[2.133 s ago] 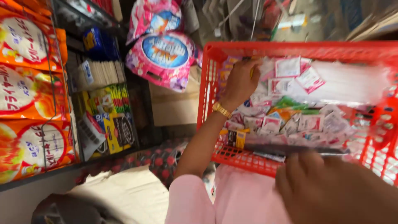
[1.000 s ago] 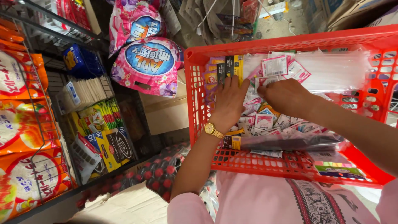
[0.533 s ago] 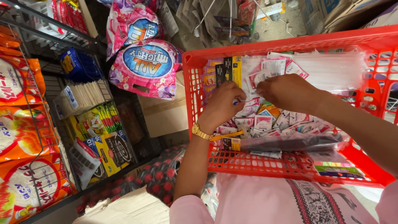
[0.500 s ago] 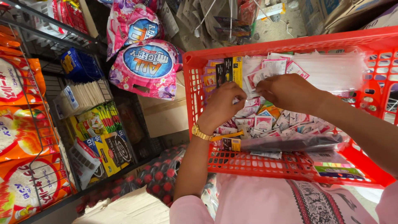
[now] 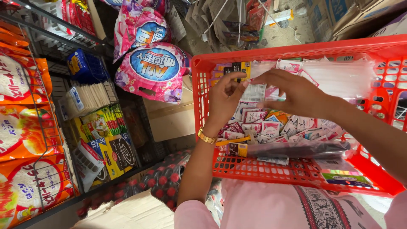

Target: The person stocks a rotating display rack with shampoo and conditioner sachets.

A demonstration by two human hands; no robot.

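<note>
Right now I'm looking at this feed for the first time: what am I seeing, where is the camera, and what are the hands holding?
There is no machine here: one camera worn on a person's head looks down at their own two bare hands. The left hand, with a gold bracelet at the wrist, and the right hand together pinch a small clear sachet above a red plastic basket. The basket holds many small sachets and a dark wrapped pack. To the left, wire shelves carry orange packets; pink bags lie beyond.
</note>
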